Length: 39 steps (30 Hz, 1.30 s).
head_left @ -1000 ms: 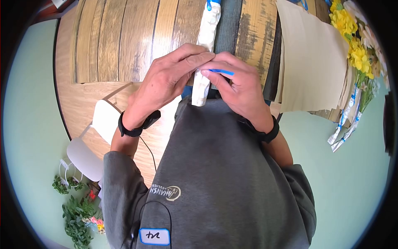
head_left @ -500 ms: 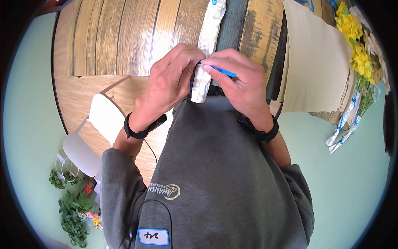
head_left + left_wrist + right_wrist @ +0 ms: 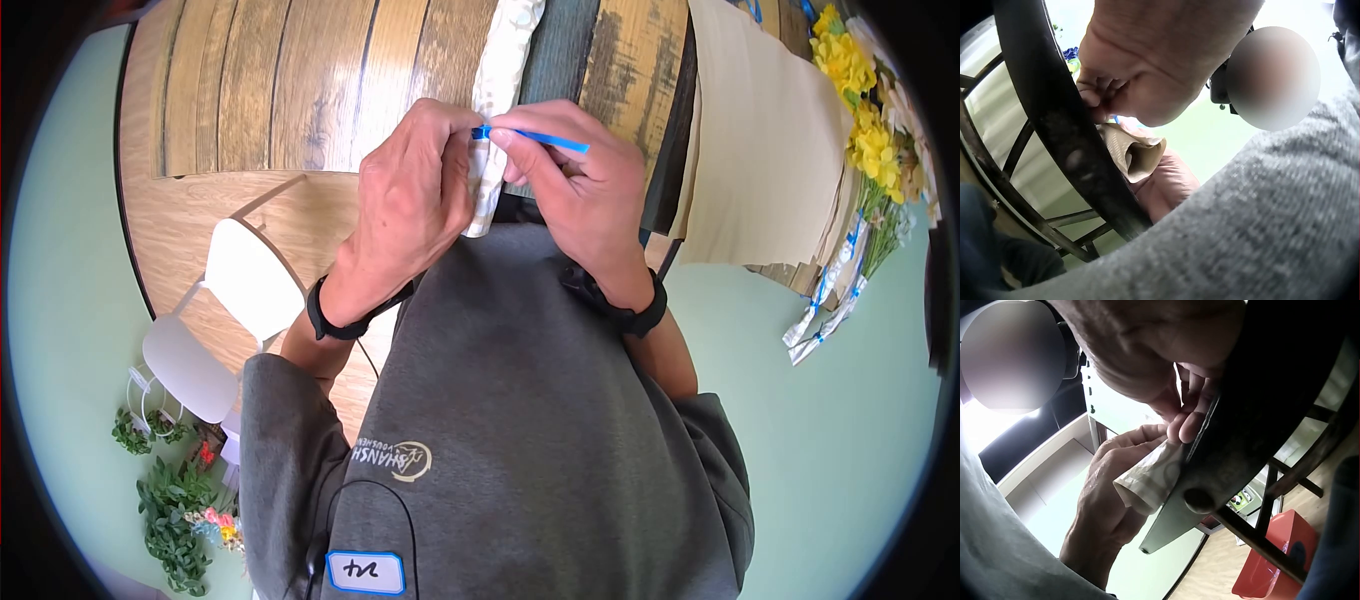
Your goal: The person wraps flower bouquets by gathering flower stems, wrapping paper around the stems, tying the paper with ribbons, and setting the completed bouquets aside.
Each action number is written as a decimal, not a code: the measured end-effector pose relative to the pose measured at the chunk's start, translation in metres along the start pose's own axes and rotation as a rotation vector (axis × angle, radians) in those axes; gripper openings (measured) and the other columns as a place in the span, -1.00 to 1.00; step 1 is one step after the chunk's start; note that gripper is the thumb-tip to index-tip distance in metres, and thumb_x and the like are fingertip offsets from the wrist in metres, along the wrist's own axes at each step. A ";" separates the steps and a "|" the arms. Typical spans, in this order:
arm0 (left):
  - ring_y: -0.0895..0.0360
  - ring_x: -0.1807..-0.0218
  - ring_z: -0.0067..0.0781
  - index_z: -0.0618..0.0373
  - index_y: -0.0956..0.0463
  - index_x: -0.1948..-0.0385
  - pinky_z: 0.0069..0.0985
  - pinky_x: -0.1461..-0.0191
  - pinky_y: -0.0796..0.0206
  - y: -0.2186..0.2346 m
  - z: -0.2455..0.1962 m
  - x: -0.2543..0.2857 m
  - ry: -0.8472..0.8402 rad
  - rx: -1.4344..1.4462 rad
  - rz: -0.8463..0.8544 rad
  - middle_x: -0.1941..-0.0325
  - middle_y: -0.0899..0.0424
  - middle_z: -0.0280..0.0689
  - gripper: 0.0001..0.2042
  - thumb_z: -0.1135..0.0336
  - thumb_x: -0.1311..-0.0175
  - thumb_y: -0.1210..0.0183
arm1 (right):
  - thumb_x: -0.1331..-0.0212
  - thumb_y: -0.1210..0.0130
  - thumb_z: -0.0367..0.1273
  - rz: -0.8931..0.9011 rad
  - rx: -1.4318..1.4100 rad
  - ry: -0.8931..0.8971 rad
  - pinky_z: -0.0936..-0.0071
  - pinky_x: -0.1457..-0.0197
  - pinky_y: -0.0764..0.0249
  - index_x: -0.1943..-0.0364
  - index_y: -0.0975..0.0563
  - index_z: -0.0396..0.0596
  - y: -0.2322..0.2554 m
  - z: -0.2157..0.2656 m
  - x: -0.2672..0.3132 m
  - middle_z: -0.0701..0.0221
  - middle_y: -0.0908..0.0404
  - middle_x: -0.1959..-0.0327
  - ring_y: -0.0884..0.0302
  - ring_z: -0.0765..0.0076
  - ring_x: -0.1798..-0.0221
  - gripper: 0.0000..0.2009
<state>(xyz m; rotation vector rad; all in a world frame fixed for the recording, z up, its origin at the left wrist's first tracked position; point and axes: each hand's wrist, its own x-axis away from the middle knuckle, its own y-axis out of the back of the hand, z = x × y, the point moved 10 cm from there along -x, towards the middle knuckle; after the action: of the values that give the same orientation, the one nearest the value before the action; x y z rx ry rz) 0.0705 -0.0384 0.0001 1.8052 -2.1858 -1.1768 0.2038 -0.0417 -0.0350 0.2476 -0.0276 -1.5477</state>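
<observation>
A long wrapped paper roll point(image 3: 500, 75) in pale patterned paper lies across the table edge, its lower end toward the person's body. Around it, between both hands, sits a blue ribbon point(image 3: 560, 143). On the left, the left hand point(image 3: 412, 190) pinches the ribbon at the roll with thumb and forefinger. The right hand point(image 3: 585, 195) pinches the ribbon from the other side, its tail sticking out over the fingers. In the left wrist view the roll's open hollow end point(image 3: 1141, 159) shows below the left hand; the right wrist view shows the paper end point(image 3: 1150, 478) too.
The wooden table point(image 3: 320, 80) extends ahead. At right lie stacked paper sheets point(image 3: 765, 150) and yellow flowers point(image 3: 875, 155) with wrapped, ribbon-tied stems. White chairs point(image 3: 250, 285) and greenery point(image 3: 170, 510) stand at lower left. A red bin point(image 3: 1275, 556) is under the table.
The fingers have shifted from lying over the roll to pinching the ribbon at its upper side. The blue tail now points farther right, and the roll appears slightly higher in view.
</observation>
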 end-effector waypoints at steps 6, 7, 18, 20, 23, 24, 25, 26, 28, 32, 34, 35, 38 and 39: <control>-0.51 0.46 -0.45 0.23 -0.48 0.17 -0.53 0.41 -0.35 -0.004 0.008 0.011 0.099 -0.051 0.096 0.35 -0.54 -0.23 -0.81 0.68 -0.21 -0.12 | -0.20 -0.22 -0.55 0.011 -0.083 -0.005 0.61 0.43 -0.51 0.22 -0.65 -0.20 -0.001 0.000 -0.002 0.33 -0.69 0.31 -0.63 0.52 0.48 -0.90; -0.51 0.46 -0.45 0.23 -0.48 0.17 -0.53 0.41 -0.35 -0.003 0.006 0.009 0.098 -0.052 0.096 0.35 -0.54 -0.23 -0.81 0.68 -0.21 -0.12 | -0.21 -0.20 -0.55 0.017 -0.069 -0.001 0.61 0.43 -0.51 0.22 -0.65 -0.21 -0.002 0.001 -0.002 0.33 -0.69 0.31 -0.64 0.52 0.47 -0.91; -0.59 0.41 -0.40 0.21 -0.67 0.13 -0.49 0.39 -0.42 -0.002 0.009 0.005 0.131 0.072 0.058 0.36 -0.60 -0.25 -0.79 0.56 -0.19 -0.28 | -0.22 -0.17 -0.56 0.042 -0.050 -0.017 0.62 0.42 -0.53 0.23 -0.63 -0.27 -0.002 0.003 -0.004 0.31 -0.68 0.33 -0.63 0.52 0.47 -0.91; -0.59 0.42 -0.43 0.21 -0.67 0.14 -0.51 0.40 -0.41 -0.002 0.009 0.005 0.133 0.085 0.053 0.38 -0.60 -0.25 -0.79 0.58 -0.18 -0.29 | -0.22 -0.17 -0.56 0.040 -0.088 -0.020 0.62 0.40 -0.55 0.24 -0.64 -0.28 -0.002 0.002 -0.004 0.31 -0.68 0.33 -0.63 0.52 0.47 -0.91; -0.57 0.44 -0.48 0.20 -0.68 0.18 -0.54 0.41 -0.39 0.000 0.008 0.004 0.115 0.109 0.030 0.40 -0.60 -0.26 -0.80 0.59 -0.17 -0.29 | -0.22 -0.18 -0.56 0.035 -0.132 -0.068 0.62 0.39 -0.56 0.25 -0.64 -0.28 -0.003 -0.001 -0.004 0.31 -0.69 0.34 -0.64 0.52 0.46 -0.92; -0.57 0.45 -0.50 0.19 -0.68 0.20 -0.55 0.43 -0.38 0.001 0.007 0.004 0.096 0.122 0.015 0.40 -0.60 -0.27 -0.82 0.60 -0.16 -0.30 | -0.22 -0.18 -0.56 0.035 -0.132 -0.070 0.62 0.39 -0.56 0.25 -0.64 -0.28 -0.003 -0.002 -0.004 0.31 -0.69 0.34 -0.64 0.52 0.46 -0.92; -0.57 0.45 -0.50 0.19 -0.68 0.20 -0.55 0.43 -0.38 0.001 0.007 0.004 0.098 0.122 0.017 0.40 -0.60 -0.27 -0.82 0.60 -0.16 -0.30 | -0.22 -0.19 -0.55 0.031 -0.136 -0.068 0.62 0.39 -0.56 0.25 -0.65 -0.28 -0.003 -0.002 -0.004 0.31 -0.69 0.34 -0.64 0.53 0.47 -0.92; -0.55 0.47 -0.52 0.19 -0.67 0.24 -0.56 0.44 -0.36 0.001 0.008 0.004 0.116 0.122 0.017 0.42 -0.59 -0.28 -0.84 0.59 -0.16 -0.30 | -0.21 -0.20 -0.55 0.027 -0.141 -0.067 0.62 0.40 -0.56 0.24 -0.65 -0.27 -0.003 -0.002 -0.005 0.32 -0.69 0.35 -0.64 0.53 0.47 -0.91; -0.53 0.50 -0.54 0.18 -0.66 0.27 -0.57 0.46 -0.34 0.001 0.008 0.005 0.135 0.122 0.020 0.43 -0.58 -0.30 -0.86 0.59 -0.16 -0.30 | -0.21 -0.20 -0.54 0.022 -0.131 -0.053 0.63 0.41 -0.55 0.24 -0.65 -0.27 -0.002 -0.003 -0.004 0.33 -0.70 0.35 -0.64 0.53 0.47 -0.91; -0.47 0.54 -0.56 0.18 -0.62 0.29 -0.59 0.49 -0.30 -0.002 0.009 0.005 0.157 0.126 0.025 0.46 -0.54 -0.32 -0.88 0.58 -0.17 -0.30 | -0.21 -0.22 -0.53 0.008 -0.105 -0.020 0.64 0.43 -0.52 0.25 -0.66 -0.24 -0.001 -0.002 -0.004 0.34 -0.70 0.36 -0.64 0.53 0.49 -0.92; -0.46 0.55 -0.57 0.18 -0.62 0.30 -0.59 0.50 -0.29 -0.001 0.007 0.004 0.144 0.113 0.017 0.47 -0.53 -0.32 -0.89 0.58 -0.17 -0.29 | -0.21 -0.21 -0.53 0.006 -0.104 -0.014 0.63 0.44 -0.51 0.25 -0.66 -0.23 -0.002 -0.002 -0.004 0.34 -0.70 0.36 -0.64 0.53 0.49 -0.92; -0.47 0.54 -0.56 0.18 -0.62 0.27 -0.58 0.49 -0.30 -0.001 0.007 0.005 0.144 0.099 0.027 0.46 -0.55 -0.31 -0.87 0.59 -0.17 -0.29 | -0.21 -0.21 -0.53 0.004 -0.102 -0.008 0.63 0.45 -0.50 0.25 -0.66 -0.23 -0.002 -0.002 -0.004 0.34 -0.70 0.36 -0.64 0.53 0.49 -0.93; -0.51 0.52 -0.53 0.19 -0.64 0.23 -0.57 0.47 -0.33 0.000 0.005 0.004 0.098 0.072 0.011 0.43 -0.58 -0.30 -0.84 0.59 -0.17 -0.30 | -0.21 -0.21 -0.53 -0.008 -0.093 -0.002 0.63 0.46 -0.49 0.25 -0.66 -0.22 -0.001 -0.001 -0.004 0.34 -0.70 0.37 -0.63 0.53 0.50 -0.93; -0.53 0.50 -0.52 0.19 -0.65 0.21 -0.56 0.47 -0.34 0.002 0.003 0.004 0.053 0.057 -0.016 0.43 -0.59 -0.28 -0.82 0.60 -0.17 -0.30 | -0.21 -0.21 -0.53 -0.009 -0.093 -0.002 0.63 0.46 -0.49 0.25 -0.66 -0.22 -0.001 -0.001 -0.005 0.34 -0.70 0.37 -0.63 0.53 0.50 -0.93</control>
<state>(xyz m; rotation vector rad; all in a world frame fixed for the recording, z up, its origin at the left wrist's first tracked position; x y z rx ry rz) 0.0662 -0.0402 -0.0021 1.8569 -2.2012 -1.0671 0.2024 -0.0370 -0.0354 0.1727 0.0446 -1.5537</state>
